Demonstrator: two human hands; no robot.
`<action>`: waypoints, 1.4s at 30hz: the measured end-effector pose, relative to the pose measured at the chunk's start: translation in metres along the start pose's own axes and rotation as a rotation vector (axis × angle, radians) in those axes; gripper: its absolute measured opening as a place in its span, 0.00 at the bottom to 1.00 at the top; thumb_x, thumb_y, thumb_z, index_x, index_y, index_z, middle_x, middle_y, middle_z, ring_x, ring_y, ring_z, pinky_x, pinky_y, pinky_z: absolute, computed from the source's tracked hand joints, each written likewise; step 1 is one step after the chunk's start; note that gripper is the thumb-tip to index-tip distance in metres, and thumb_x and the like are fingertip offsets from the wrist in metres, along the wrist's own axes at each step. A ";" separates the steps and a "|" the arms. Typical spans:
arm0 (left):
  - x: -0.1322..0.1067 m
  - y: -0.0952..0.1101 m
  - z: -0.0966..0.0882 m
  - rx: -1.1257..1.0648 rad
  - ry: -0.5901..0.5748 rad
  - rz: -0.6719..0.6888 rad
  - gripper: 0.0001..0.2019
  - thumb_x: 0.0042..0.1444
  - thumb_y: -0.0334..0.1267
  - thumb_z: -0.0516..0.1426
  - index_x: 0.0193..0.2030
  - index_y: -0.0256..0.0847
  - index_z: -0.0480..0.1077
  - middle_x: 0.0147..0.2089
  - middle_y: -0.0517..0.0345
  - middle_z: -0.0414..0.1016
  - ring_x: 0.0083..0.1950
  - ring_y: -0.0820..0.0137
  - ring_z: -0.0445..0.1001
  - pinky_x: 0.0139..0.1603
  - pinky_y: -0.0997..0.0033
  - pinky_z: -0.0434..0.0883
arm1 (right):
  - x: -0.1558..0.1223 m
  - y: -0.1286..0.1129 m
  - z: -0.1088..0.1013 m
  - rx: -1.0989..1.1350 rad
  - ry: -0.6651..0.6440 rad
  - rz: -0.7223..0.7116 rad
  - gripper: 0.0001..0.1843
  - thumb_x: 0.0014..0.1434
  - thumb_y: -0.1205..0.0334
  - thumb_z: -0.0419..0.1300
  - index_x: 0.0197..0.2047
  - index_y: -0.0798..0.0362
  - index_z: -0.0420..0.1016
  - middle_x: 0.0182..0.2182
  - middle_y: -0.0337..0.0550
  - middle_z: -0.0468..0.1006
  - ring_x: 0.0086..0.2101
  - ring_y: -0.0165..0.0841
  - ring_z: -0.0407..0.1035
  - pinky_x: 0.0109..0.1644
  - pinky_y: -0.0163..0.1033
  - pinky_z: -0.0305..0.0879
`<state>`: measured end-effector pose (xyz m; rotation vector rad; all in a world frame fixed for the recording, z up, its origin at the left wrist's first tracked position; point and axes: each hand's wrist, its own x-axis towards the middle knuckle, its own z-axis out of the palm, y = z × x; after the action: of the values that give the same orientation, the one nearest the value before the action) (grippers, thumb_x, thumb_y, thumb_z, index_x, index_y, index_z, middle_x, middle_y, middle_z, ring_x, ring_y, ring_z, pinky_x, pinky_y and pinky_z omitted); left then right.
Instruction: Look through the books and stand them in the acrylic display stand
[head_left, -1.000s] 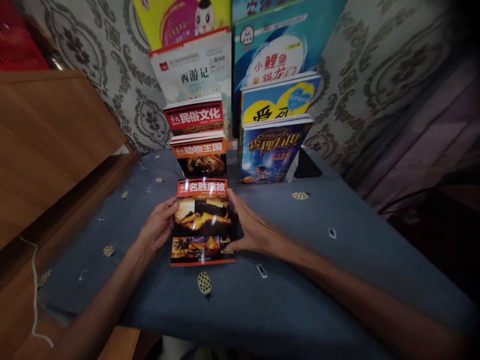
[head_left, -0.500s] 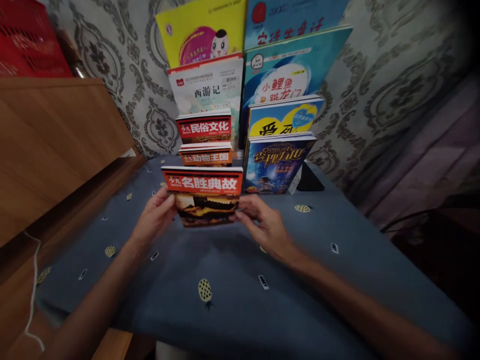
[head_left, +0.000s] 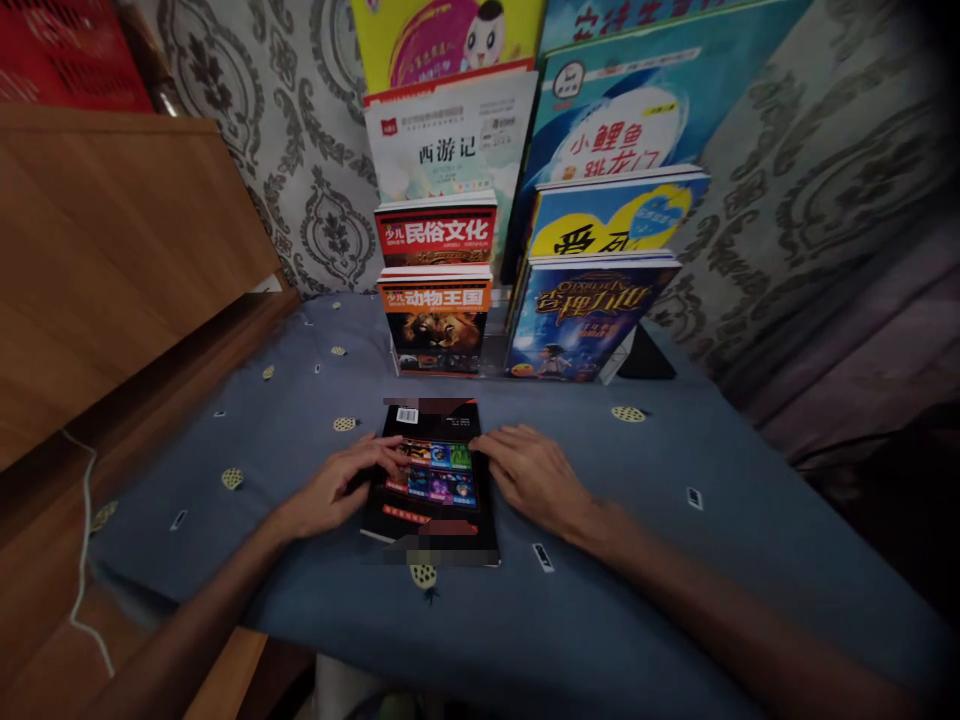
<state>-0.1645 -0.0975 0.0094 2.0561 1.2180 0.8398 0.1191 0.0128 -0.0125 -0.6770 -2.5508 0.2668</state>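
Observation:
A paperback book (head_left: 439, 525) lies on the cloth-covered table with its black back cover up, showing a barcode and rows of small coloured pictures. From the left, my left hand (head_left: 341, 485) rests stretched fingers across the cover. My right hand (head_left: 532, 475) lies at the opposite side, fingertips touching the book's right edge and its thumb hidden. Neither hand is wrapped round the book. Behind it, an orange-titled book with a lion on its cover (head_left: 439, 325) stands upright in a rack, beside a blue book (head_left: 577, 320).
More books stand in tiers, including a white one (head_left: 446, 140), a red-titled one (head_left: 435, 235) and a teal one (head_left: 637, 110). A black flat object (head_left: 649, 355) lies right of the rack. A wooden panel (head_left: 127, 240) borders the left, with a white cable (head_left: 86, 530) below.
The book, held upright between both hands with its front cover showing, now lies back cover up on the table, nearer me. The lion cover behind is uncovered. The view has shifted.

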 end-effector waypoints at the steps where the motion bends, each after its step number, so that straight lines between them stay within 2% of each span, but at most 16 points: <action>1: -0.002 -0.001 0.002 0.031 -0.009 0.008 0.12 0.65 0.32 0.51 0.49 0.44 0.74 0.59 0.48 0.77 0.70 0.57 0.64 0.74 0.44 0.51 | 0.004 -0.004 -0.002 -0.033 -0.017 0.027 0.17 0.60 0.75 0.51 0.42 0.51 0.78 0.36 0.50 0.82 0.39 0.43 0.76 0.47 0.52 0.74; 4: -0.004 -0.005 0.004 0.100 -0.025 0.038 0.17 0.61 0.26 0.51 0.51 0.47 0.73 0.61 0.52 0.76 0.70 0.59 0.65 0.74 0.43 0.50 | 0.025 -0.018 0.001 0.056 -0.062 0.012 0.20 0.60 0.75 0.50 0.48 0.53 0.79 0.40 0.52 0.82 0.45 0.45 0.75 0.48 0.54 0.74; 8: -0.005 -0.007 0.005 0.139 -0.003 0.066 0.20 0.57 0.24 0.52 0.50 0.47 0.75 0.56 0.53 0.79 0.67 0.58 0.69 0.74 0.46 0.53 | 0.064 -0.035 0.029 0.341 -0.154 -0.150 0.28 0.66 0.72 0.47 0.66 0.48 0.67 0.60 0.49 0.75 0.59 0.40 0.69 0.63 0.54 0.68; 11: -0.004 -0.007 0.006 0.146 -0.008 0.060 0.21 0.56 0.23 0.52 0.50 0.47 0.76 0.55 0.53 0.80 0.65 0.59 0.71 0.74 0.47 0.53 | 0.087 -0.038 0.053 0.371 -0.224 -0.163 0.29 0.67 0.70 0.46 0.69 0.48 0.62 0.66 0.46 0.69 0.66 0.37 0.61 0.68 0.52 0.62; 14: -0.005 -0.009 0.006 0.134 -0.023 0.049 0.21 0.55 0.23 0.52 0.50 0.47 0.75 0.59 0.53 0.78 0.67 0.58 0.69 0.74 0.45 0.51 | 0.095 -0.027 0.063 0.320 -0.236 -0.123 0.27 0.69 0.66 0.44 0.70 0.54 0.61 0.69 0.51 0.62 0.69 0.37 0.54 0.72 0.51 0.56; 17: -0.005 -0.012 0.006 0.114 -0.037 0.050 0.22 0.54 0.22 0.51 0.50 0.47 0.74 0.61 0.54 0.76 0.69 0.58 0.66 0.74 0.43 0.50 | 0.087 -0.005 0.058 0.258 -0.201 -0.026 0.28 0.70 0.65 0.43 0.71 0.57 0.59 0.70 0.53 0.59 0.69 0.39 0.52 0.72 0.54 0.53; 20: -0.006 -0.013 0.005 0.099 -0.044 0.048 0.24 0.53 0.21 0.51 0.51 0.47 0.74 0.62 0.54 0.75 0.70 0.59 0.65 0.73 0.42 0.51 | 0.070 0.017 0.049 0.232 -0.162 0.042 0.29 0.69 0.66 0.43 0.72 0.51 0.56 0.71 0.49 0.59 0.70 0.40 0.51 0.72 0.60 0.53; 23: -0.006 -0.014 0.003 0.087 -0.045 0.037 0.23 0.53 0.21 0.51 0.51 0.47 0.74 0.62 0.54 0.76 0.70 0.60 0.64 0.73 0.42 0.50 | 0.052 0.028 0.040 0.230 -0.151 0.066 0.29 0.70 0.63 0.43 0.73 0.49 0.54 0.71 0.48 0.57 0.70 0.41 0.49 0.72 0.63 0.51; 27: -0.008 -0.017 -0.001 0.094 -0.037 0.033 0.22 0.55 0.21 0.50 0.50 0.47 0.73 0.61 0.55 0.76 0.72 0.61 0.63 0.74 0.40 0.47 | 0.033 0.023 0.032 0.179 -0.169 0.083 0.29 0.71 0.59 0.43 0.72 0.54 0.56 0.72 0.52 0.53 0.71 0.42 0.46 0.74 0.61 0.46; 30: -0.009 -0.020 -0.001 0.109 -0.027 0.033 0.22 0.56 0.21 0.49 0.50 0.47 0.73 0.60 0.55 0.77 0.72 0.62 0.62 0.73 0.41 0.48 | 0.021 0.015 0.027 0.161 -0.195 0.062 0.31 0.71 0.52 0.47 0.73 0.53 0.55 0.73 0.52 0.52 0.71 0.45 0.45 0.74 0.63 0.45; 36: -0.012 -0.017 0.003 0.113 -0.012 0.006 0.21 0.59 0.22 0.50 0.51 0.47 0.74 0.62 0.54 0.76 0.72 0.62 0.62 0.74 0.41 0.47 | -0.002 0.006 0.016 0.139 -0.282 0.029 0.48 0.62 0.35 0.57 0.75 0.51 0.48 0.74 0.54 0.47 0.72 0.53 0.39 0.72 0.67 0.45; 42: -0.009 -0.011 -0.011 -0.039 -0.035 -0.082 0.18 0.59 0.28 0.56 0.52 0.51 0.77 0.63 0.57 0.74 0.70 0.59 0.66 0.75 0.44 0.49 | -0.008 0.009 0.016 0.165 -0.311 0.018 0.53 0.59 0.33 0.60 0.76 0.48 0.44 0.75 0.51 0.43 0.72 0.53 0.38 0.73 0.67 0.44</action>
<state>-0.1821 -0.0995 0.0062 1.9681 1.2478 0.7806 0.1212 0.0150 -0.0320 -0.6371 -2.7744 0.6256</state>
